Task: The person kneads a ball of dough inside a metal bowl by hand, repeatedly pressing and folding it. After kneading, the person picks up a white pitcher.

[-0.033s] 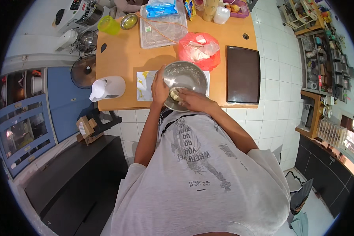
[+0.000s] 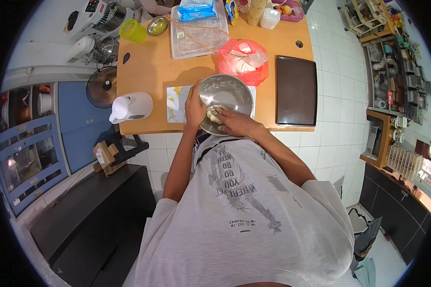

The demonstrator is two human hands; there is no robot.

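"Found dough where?"
"Near-left in the bowl, under the right hand; couldn't tell if gripped."
"Seemed soft, best cupped underneath. Clasped the bowl's left side with the left hand."

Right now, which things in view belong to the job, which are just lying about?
In use:
- metal bowl, left hand at its side
- dough-like lump inside, under right hand

Apparently just lying about, untouched:
- white jug
- dark tray
- green cup
- red bag (link unclear)
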